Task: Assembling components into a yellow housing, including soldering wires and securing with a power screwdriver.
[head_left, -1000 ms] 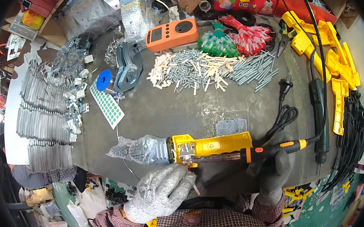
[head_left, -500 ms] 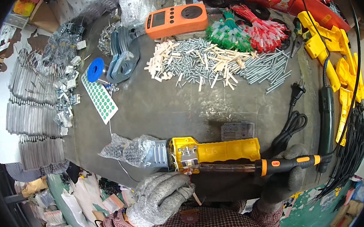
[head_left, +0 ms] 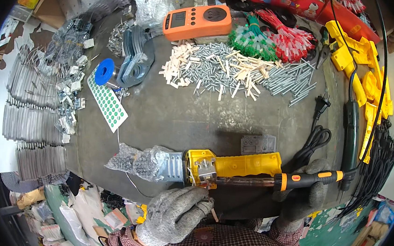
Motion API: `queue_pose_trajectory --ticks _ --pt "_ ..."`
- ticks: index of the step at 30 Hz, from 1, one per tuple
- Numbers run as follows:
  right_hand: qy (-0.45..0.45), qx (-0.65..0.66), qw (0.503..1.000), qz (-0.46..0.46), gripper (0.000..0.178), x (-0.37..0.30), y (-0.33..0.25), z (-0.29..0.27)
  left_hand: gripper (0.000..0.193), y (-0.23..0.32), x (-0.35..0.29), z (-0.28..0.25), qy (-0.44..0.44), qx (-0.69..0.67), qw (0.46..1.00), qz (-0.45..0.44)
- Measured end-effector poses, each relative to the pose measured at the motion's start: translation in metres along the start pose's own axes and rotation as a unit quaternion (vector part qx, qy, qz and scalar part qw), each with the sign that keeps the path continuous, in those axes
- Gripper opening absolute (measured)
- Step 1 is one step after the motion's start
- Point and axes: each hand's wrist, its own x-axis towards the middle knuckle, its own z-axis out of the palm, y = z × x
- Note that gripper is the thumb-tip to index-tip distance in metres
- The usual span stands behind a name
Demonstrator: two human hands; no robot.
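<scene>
My gloved left hand (head_left: 177,212) is closed, fingertips pinched at the lower edge of a yellow plastic housing (head_left: 248,164). A thin solder wire (head_left: 131,181) runs from the blue spool (head_left: 104,72) to this hand and passes under it; a short brown stub (head_left: 214,215) sticks out below the fingers. My gloved right hand (head_left: 314,187) grips a black and orange soldering iron (head_left: 311,178), its long shaft pointing left along the housing. The shaft's tip is close to my left fingertips, too small to see clearly. Inside the housing sits a metal part (head_left: 206,167), joined to a bubble-wrapped piece (head_left: 140,160).
Beyond lie screws and pale sticks (head_left: 216,68), an orange meter (head_left: 198,22), and green (head_left: 253,39) and red (head_left: 291,40) lead bundles. A coiled power cord (head_left: 315,138) and a dark corded tool (head_left: 351,132) lie right. Metal strips (head_left: 33,122) are stacked left.
The whole view has shifted slightly. Both hands keep their holds, and the iron's tip stays close to the left fingertips beside the housing.
</scene>
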Motion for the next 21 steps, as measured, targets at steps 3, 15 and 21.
queue_pose_trajectory --ticks 3,15,21 --pt "0.012 0.01 1.0 0.005 0.05 0.0 0.0 0.001 0.027 0.003 0.002 -0.001 0.023 0.024 0.999 0.002" --pt "-0.017 0.041 0.999 0.027 0.05 0.003 -0.007 0.012 0.027 -0.001 0.003 -0.003 0.026 0.018 0.999 0.02" --pt "-0.023 0.03 0.998 -0.048 0.044 0.004 0.01 -0.001 0.036 -0.026 -0.042 -0.048 0.072 0.007 0.994 -0.084"
